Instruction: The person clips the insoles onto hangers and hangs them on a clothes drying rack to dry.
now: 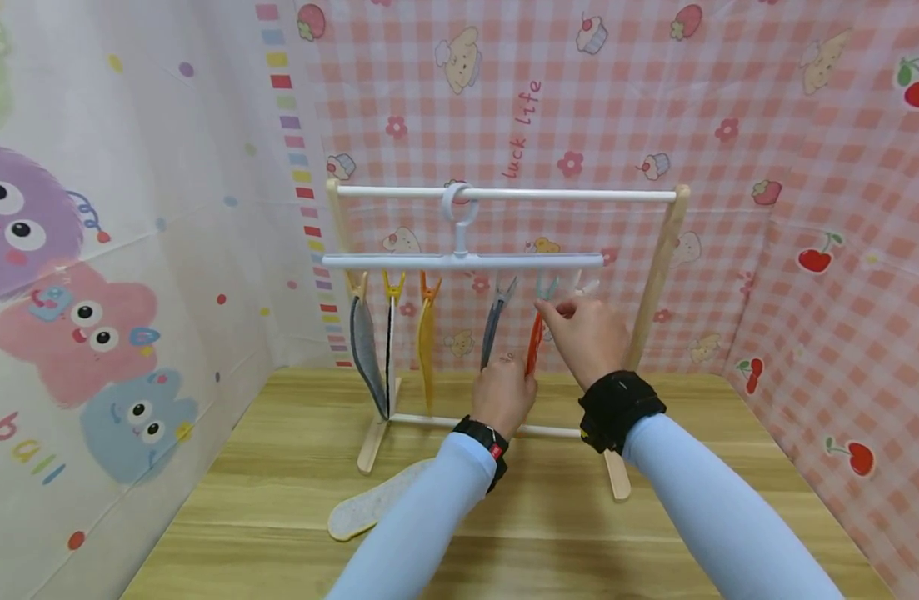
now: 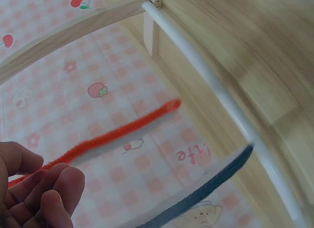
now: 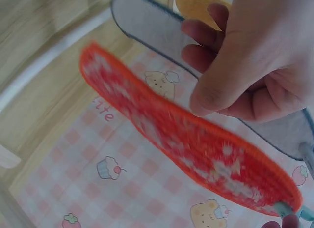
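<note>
A red insole point(image 3: 196, 139) with an orange edge hangs by one end from a teal clothespin point(image 1: 546, 288) under a pale blue hanger point(image 1: 399, 262). My right hand point(image 1: 590, 337) is up at that clothespin; in the right wrist view its fingertips point(image 3: 289, 221) press against it, most of the hand being out of frame. Lower down, my left hand point(image 1: 504, 392) has loosely bent fingers right at the insole's edge. In the left wrist view the left thumb point(image 2: 22, 159) and fingers lie close around that orange edge. A grey insole point(image 3: 152, 26) with a dark blue edge hangs beside it.
The hanger hooks over the white top rail point(image 1: 579, 195) of a wooden stand. To the left, a grey insole point(image 1: 365, 350), a black-edged one point(image 1: 389, 358) and a yellow one point(image 1: 426, 350) hang from clothespins. Another insole point(image 1: 377, 500) lies on the table, partly behind my left sleeve.
</note>
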Motion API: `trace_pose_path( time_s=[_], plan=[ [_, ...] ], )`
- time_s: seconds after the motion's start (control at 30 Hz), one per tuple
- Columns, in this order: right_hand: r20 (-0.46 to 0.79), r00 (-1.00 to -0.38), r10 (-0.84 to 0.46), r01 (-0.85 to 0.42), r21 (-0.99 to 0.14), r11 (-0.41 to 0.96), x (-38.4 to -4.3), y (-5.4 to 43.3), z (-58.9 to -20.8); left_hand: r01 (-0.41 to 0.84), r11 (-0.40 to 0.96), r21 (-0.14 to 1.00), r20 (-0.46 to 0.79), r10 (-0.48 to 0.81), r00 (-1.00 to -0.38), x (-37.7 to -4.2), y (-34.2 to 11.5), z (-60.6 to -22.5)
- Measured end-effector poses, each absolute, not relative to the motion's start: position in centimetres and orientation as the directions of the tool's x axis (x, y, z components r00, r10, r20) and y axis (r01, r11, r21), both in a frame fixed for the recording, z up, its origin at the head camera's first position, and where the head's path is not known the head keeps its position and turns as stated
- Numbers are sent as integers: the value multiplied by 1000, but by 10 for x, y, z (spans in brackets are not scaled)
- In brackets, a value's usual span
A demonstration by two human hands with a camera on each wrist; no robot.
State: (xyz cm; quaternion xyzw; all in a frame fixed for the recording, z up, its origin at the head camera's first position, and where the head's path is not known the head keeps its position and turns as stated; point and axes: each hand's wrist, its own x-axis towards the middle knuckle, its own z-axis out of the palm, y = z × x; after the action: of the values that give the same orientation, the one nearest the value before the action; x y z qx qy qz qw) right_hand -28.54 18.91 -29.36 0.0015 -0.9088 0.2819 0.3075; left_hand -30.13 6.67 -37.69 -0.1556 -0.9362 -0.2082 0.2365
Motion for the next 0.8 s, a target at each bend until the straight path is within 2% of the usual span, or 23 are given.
trace_pose_path(
  time_s=[0.6, 0.8],
  plan=[
    [523, -830, 191, -126, -511, 850, -278, 199, -310, 428, 857, 287, 544, 222, -809, -297, 52, -387],
    [509, -840, 189, -116, -509, 853, -275, 203, -315, 373, 866, 332, 483, 183, -856, -296, 33, -392]
  ],
)
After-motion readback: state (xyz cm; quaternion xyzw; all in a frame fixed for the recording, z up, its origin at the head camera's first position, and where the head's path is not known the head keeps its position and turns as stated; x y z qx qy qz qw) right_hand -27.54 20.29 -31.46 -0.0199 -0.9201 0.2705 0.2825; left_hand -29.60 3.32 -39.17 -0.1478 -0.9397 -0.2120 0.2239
